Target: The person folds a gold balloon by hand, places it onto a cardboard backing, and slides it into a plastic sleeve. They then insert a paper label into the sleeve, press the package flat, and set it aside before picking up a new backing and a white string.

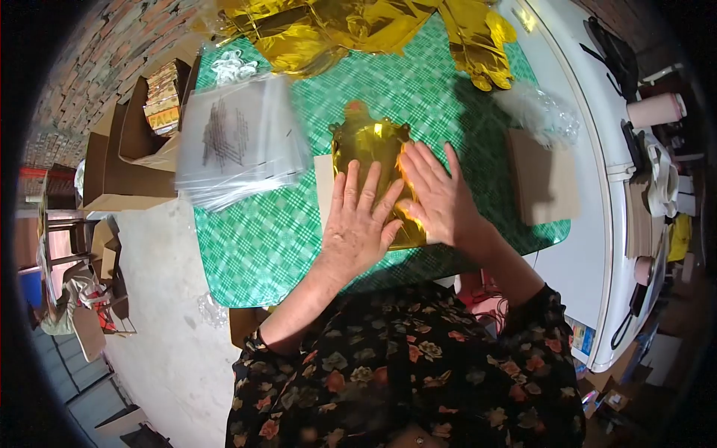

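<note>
A folded piece of shiny gold foil [371,136], which looks like a flat, uninflated foil balloon, lies on the green checked tablecloth in front of me. Its top edge is wavy with small tabs, and a reddish spot shows just above it. Beneath its left side a pale card [323,196] sticks out. My left hand [357,220] rests flat on the foil with its fingers spread. Along the right edge lies my right hand [435,190], fingers stretched out and palm turned toward the foil. Neither hand grips anything. The hands cover the foil's lower middle.
A stack of clear plastic bags [243,142] lies at the left, with white string [233,67] behind it. More gold foil [336,30] spreads across the far edge. At the right are a brown card [544,179] and crumpled clear plastic [539,112]. Cardboard boxes [112,160] stand left of the table.
</note>
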Demonstrator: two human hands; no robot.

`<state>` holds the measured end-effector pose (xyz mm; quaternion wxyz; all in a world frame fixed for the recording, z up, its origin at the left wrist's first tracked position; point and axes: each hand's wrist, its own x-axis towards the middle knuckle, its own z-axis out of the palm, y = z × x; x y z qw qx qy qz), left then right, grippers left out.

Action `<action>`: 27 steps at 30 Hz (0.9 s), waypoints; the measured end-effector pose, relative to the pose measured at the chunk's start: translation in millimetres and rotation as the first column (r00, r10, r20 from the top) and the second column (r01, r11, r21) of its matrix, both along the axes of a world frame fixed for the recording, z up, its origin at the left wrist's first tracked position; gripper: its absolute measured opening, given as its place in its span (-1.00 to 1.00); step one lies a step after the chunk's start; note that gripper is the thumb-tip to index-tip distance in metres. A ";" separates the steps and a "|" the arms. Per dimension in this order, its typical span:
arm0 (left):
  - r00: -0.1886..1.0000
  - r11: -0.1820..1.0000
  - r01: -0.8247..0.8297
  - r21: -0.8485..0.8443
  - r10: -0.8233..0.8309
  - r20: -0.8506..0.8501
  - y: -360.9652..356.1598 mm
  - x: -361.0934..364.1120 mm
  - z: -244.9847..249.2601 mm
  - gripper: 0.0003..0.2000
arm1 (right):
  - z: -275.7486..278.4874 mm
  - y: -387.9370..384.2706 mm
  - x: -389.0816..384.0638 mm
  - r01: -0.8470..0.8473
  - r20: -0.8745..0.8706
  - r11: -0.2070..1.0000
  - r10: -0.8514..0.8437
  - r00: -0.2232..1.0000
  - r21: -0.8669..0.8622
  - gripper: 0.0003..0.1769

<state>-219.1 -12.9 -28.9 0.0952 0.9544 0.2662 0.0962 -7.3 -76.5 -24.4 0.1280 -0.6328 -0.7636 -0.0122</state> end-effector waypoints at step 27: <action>1.000 0.999 0.019 -0.029 -0.020 -0.016 -1.8 -5.6 1.8 -0.35 | 7.1 52.6 23.9 0.045 -0.165 0.989 -0.021 0.986 0.141 -0.69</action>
